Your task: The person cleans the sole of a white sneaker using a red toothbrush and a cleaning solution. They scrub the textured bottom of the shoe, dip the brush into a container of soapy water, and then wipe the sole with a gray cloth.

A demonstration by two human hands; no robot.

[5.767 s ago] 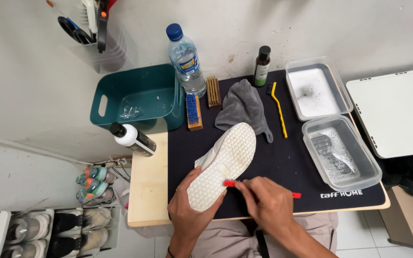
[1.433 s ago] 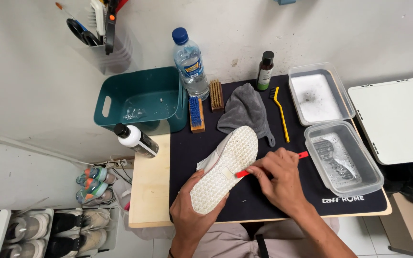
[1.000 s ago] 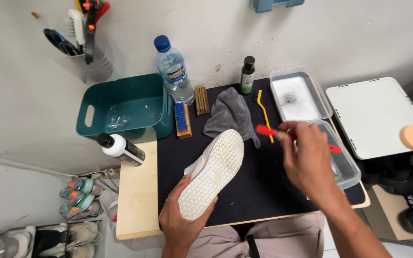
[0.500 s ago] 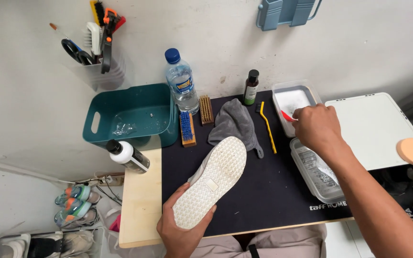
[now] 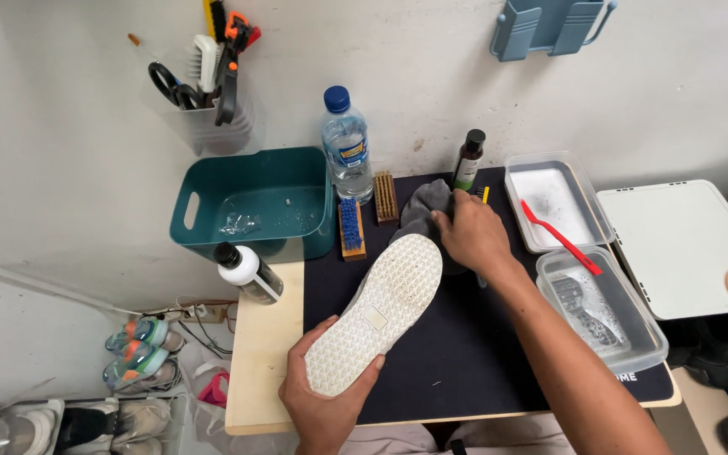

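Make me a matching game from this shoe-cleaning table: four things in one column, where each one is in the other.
1. white shoe
2. red brush
3. grey cloth
4. water bottle

a. lying across the two clear trays
b. under the right hand
c. standing at the wall beside the teal tub
d. sole up in the left hand

Pairs: 1-d, 2-a, 3-b, 4-c

Open mat [image 5: 465, 354] lies between shoe [image 5: 377, 313] and trays [image 5: 600, 307]; behind, brushes [image 5: 366, 215], bottle [image 5: 468, 160] and basin [image 5: 254, 206] crowd the wall side.
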